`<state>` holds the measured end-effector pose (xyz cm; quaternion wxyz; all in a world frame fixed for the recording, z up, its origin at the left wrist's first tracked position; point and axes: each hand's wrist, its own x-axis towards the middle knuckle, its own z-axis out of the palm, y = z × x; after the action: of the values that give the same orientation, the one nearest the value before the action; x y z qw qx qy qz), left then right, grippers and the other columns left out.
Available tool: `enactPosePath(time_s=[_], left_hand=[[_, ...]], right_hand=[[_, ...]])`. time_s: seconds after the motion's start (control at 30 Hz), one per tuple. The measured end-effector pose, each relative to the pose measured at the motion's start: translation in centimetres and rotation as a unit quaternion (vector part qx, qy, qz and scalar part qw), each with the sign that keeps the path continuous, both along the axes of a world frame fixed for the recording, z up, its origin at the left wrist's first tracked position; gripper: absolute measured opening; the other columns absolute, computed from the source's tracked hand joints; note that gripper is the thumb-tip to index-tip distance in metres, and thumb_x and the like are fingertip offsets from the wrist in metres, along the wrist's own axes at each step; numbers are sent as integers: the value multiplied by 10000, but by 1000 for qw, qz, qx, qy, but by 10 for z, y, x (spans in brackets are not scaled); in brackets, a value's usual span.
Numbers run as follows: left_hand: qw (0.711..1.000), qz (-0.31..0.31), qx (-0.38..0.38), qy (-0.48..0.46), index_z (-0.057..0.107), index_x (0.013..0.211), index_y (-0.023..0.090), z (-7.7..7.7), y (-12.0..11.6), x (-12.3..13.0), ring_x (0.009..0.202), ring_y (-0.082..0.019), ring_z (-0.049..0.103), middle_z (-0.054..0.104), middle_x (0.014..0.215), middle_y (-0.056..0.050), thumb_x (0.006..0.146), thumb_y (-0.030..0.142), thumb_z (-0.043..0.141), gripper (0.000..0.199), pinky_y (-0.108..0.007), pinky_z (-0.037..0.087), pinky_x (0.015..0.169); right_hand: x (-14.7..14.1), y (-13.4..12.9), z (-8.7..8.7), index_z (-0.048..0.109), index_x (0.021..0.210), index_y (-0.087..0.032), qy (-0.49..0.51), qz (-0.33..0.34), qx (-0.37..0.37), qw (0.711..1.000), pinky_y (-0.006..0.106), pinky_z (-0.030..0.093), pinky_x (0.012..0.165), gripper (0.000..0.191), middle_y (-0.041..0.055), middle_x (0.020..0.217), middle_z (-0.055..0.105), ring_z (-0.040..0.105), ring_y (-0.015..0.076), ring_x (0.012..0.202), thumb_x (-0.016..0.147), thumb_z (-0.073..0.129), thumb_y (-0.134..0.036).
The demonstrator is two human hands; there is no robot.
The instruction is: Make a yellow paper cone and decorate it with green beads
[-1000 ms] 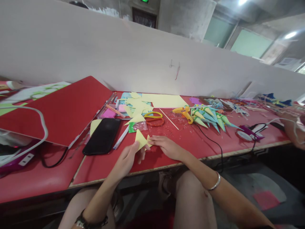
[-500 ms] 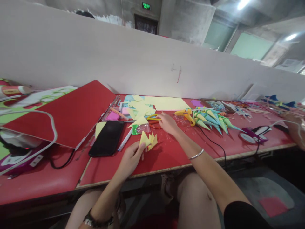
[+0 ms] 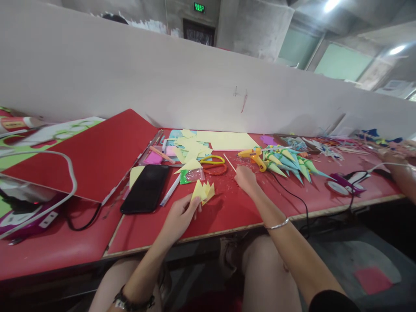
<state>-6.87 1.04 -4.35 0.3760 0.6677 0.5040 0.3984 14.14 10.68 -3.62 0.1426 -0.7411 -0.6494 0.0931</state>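
Observation:
Folded yellow paper pieces (image 3: 204, 192), fanned into points, are pinched between the thumb and fingers of my left hand (image 3: 182, 213) above the red table. My right hand (image 3: 246, 178) is closed on a thin pale stick (image 3: 229, 162), which points up and left out of the fingers. Left of that hand lie yellow-handled scissors (image 3: 212, 160) with another pair of orange-red loops (image 3: 214, 170) beside them. A yellow glue gun (image 3: 253, 157) rests just beyond my right hand, next to a bunch of yellow and blue paper cones (image 3: 287, 161).
On the left are a black phone (image 3: 145, 189), a white pen-like tube (image 3: 170, 190) and a slanted red board (image 3: 97, 151). Yellow paper scraps (image 3: 190, 147) lie at the back. A purple power strip (image 3: 349, 185) and another person's arm (image 3: 401, 171) are at the right.
My right hand has moved right and slightly nearer, away from the scissors, with the thin stick now plainly showing in it. My left hand stays almost in place with the yellow paper.

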Motion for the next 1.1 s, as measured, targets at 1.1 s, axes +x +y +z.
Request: enactPosePath(time_s=[1.1], left_hand=[[996, -60, -27, 56, 451, 585, 198, 12, 20, 0, 533, -141, 442, 457, 535, 31, 821, 429, 362, 341, -248, 332, 524]], right_hand=[[-23, -73, 7, 577, 975, -180, -93, 101, 275, 952, 410, 385, 782, 213, 128, 941, 465, 423, 261, 877, 840, 413, -162]])
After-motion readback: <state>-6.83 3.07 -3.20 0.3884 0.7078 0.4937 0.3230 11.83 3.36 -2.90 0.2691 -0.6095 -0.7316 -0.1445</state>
